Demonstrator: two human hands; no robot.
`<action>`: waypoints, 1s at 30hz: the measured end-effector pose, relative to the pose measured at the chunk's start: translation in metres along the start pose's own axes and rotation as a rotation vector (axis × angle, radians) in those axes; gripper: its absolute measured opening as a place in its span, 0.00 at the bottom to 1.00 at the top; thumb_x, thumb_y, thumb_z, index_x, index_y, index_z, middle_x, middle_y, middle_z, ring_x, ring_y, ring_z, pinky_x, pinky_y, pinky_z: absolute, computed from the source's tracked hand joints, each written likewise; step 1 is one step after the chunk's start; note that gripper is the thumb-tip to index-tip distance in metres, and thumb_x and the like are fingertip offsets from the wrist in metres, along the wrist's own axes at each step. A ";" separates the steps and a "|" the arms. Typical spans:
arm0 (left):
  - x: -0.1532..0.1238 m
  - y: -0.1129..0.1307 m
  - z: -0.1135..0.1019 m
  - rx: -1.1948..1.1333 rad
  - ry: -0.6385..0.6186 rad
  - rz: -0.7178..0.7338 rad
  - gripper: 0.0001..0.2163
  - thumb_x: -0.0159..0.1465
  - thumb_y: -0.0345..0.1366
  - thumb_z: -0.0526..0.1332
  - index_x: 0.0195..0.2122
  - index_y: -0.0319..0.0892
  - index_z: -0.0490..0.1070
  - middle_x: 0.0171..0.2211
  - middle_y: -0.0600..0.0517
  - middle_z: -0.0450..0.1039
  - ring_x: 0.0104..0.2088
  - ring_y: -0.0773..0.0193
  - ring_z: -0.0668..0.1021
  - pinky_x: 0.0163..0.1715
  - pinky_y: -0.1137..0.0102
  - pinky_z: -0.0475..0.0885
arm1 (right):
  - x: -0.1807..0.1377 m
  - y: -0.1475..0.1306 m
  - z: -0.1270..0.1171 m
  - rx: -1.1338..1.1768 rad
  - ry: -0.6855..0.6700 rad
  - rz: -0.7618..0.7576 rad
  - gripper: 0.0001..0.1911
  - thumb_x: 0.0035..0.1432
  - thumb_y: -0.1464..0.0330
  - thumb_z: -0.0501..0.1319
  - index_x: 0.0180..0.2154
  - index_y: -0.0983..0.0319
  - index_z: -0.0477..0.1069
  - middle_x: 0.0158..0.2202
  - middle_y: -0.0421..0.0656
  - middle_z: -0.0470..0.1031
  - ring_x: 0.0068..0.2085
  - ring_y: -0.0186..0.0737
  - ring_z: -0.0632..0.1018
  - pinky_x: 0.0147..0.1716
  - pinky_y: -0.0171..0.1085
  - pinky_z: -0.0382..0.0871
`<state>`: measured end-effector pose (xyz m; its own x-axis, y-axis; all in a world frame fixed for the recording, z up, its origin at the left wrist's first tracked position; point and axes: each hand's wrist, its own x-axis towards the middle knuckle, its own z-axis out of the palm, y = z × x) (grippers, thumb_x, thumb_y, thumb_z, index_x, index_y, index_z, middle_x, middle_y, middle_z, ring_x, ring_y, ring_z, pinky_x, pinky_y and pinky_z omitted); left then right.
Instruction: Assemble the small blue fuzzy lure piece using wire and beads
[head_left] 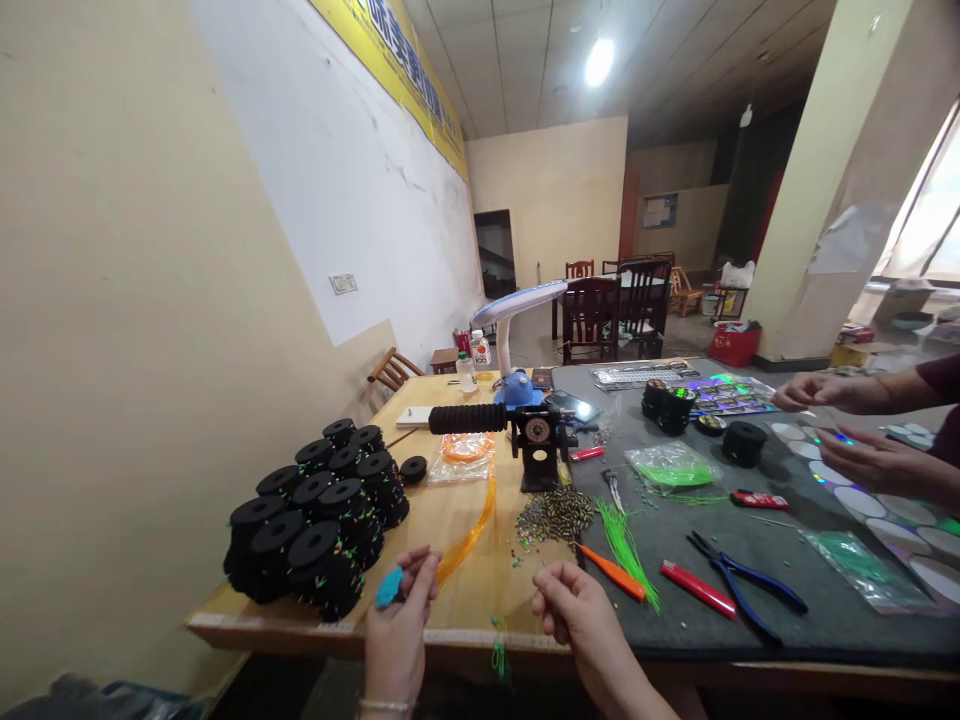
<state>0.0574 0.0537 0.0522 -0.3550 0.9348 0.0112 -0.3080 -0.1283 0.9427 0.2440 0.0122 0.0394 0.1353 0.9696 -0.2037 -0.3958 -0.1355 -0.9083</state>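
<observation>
My left hand [405,600] is closed in a pinch above the table's front edge, with a bright blue piece [389,588] on one finger. What sits between its fingertips is too fine to make out. Orange strands [474,535] run down behind those fingers; whether they touch, I cannot tell. My right hand [574,605] also pinches, and anything in it is too small to name. Just beyond it lie a pile of small metal swivel-like pieces [566,512] and an orange-handled tool [613,573]. Green thin line [499,655] hangs at the table edge between my hands.
Black foam spools [315,545] are stacked at left. A black winding device [538,440] and a desk lamp [517,385] stand ahead. Right lie green strands [626,545], a red lighter [697,588] and blue-handled pliers [739,580]. Another person's hands [862,460] are at far right.
</observation>
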 end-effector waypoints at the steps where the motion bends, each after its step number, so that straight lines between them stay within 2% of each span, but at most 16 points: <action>1: -0.003 0.002 -0.002 0.007 0.006 0.004 0.22 0.40 0.43 0.76 0.33 0.38 0.76 0.21 0.57 0.72 0.21 0.72 0.71 0.20 0.80 0.67 | 0.000 0.001 0.001 0.001 0.019 -0.015 0.30 0.34 0.46 0.70 0.25 0.64 0.64 0.18 0.36 0.72 0.15 0.24 0.64 0.14 0.26 0.47; 3: -0.016 0.004 -0.001 0.079 -0.064 0.005 0.19 0.41 0.44 0.75 0.31 0.38 0.76 0.22 0.55 0.73 0.24 0.69 0.73 0.23 0.78 0.69 | -0.002 0.003 0.003 0.000 0.044 -0.034 0.31 0.33 0.44 0.69 0.25 0.63 0.64 0.18 0.36 0.71 0.15 0.24 0.64 0.14 0.26 0.47; 6: -0.040 -0.003 0.011 0.200 -0.282 -0.039 0.16 0.44 0.44 0.74 0.28 0.37 0.78 0.27 0.49 0.78 0.31 0.62 0.77 0.33 0.74 0.73 | -0.004 0.004 0.008 -0.007 0.033 -0.054 0.32 0.32 0.42 0.69 0.24 0.63 0.64 0.17 0.37 0.71 0.15 0.25 0.64 0.14 0.27 0.48; 8: -0.051 -0.010 0.023 0.180 -0.327 -0.123 0.17 0.43 0.45 0.74 0.28 0.36 0.79 0.26 0.49 0.77 0.29 0.62 0.77 0.29 0.73 0.73 | -0.007 0.003 0.011 -0.016 0.006 -0.075 0.32 0.32 0.42 0.69 0.23 0.63 0.64 0.17 0.37 0.71 0.15 0.26 0.64 0.15 0.27 0.51; 11: -0.055 -0.021 0.039 0.035 -0.303 -0.258 0.19 0.40 0.45 0.75 0.27 0.36 0.78 0.20 0.53 0.73 0.21 0.69 0.72 0.20 0.76 0.68 | -0.009 0.004 0.013 -0.035 -0.028 -0.107 0.31 0.33 0.43 0.69 0.22 0.63 0.65 0.16 0.37 0.70 0.16 0.27 0.64 0.17 0.28 0.56; 15: -0.051 -0.029 0.047 -0.065 -0.280 -0.339 0.19 0.38 0.43 0.77 0.23 0.35 0.75 0.18 0.56 0.70 0.20 0.73 0.69 0.19 0.78 0.65 | -0.010 0.007 0.012 -0.080 -0.049 -0.122 0.30 0.36 0.43 0.68 0.23 0.63 0.66 0.17 0.37 0.69 0.17 0.27 0.65 0.17 0.29 0.57; 20: -0.047 -0.029 0.043 -0.041 -0.298 -0.337 0.19 0.39 0.43 0.76 0.24 0.35 0.74 0.21 0.55 0.71 0.23 0.71 0.71 0.23 0.77 0.68 | -0.006 0.009 0.009 -0.104 -0.082 -0.129 0.29 0.39 0.43 0.67 0.24 0.63 0.67 0.18 0.38 0.70 0.18 0.28 0.67 0.18 0.29 0.60; 22: -0.044 -0.029 0.041 -0.025 -0.326 -0.321 0.19 0.41 0.43 0.76 0.26 0.35 0.75 0.22 0.54 0.72 0.24 0.70 0.71 0.25 0.76 0.68 | -0.003 0.009 0.007 -0.104 -0.119 -0.097 0.31 0.40 0.41 0.65 0.26 0.63 0.67 0.20 0.39 0.72 0.18 0.28 0.67 0.17 0.28 0.58; 27: -0.032 -0.031 0.041 0.056 -0.353 -0.278 0.19 0.43 0.46 0.74 0.25 0.36 0.73 0.18 0.58 0.65 0.19 0.74 0.65 0.18 0.79 0.60 | 0.005 0.010 0.003 -0.129 -0.181 0.021 0.37 0.41 0.36 0.57 0.33 0.64 0.68 0.22 0.40 0.73 0.16 0.30 0.69 0.12 0.27 0.53; 30: -0.024 -0.032 0.041 0.077 -0.352 -0.241 0.20 0.42 0.47 0.74 0.25 0.36 0.73 0.18 0.58 0.65 0.20 0.74 0.65 0.19 0.78 0.60 | 0.007 0.010 0.002 -0.189 -0.184 0.002 0.34 0.40 0.39 0.61 0.33 0.64 0.68 0.24 0.40 0.74 0.17 0.29 0.69 0.12 0.27 0.55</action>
<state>0.1121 0.0487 0.0353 0.0457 0.9926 -0.1123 -0.2738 0.1205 0.9542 0.2388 0.0181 0.0302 -0.0397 0.9876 -0.1517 -0.2168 -0.1567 -0.9636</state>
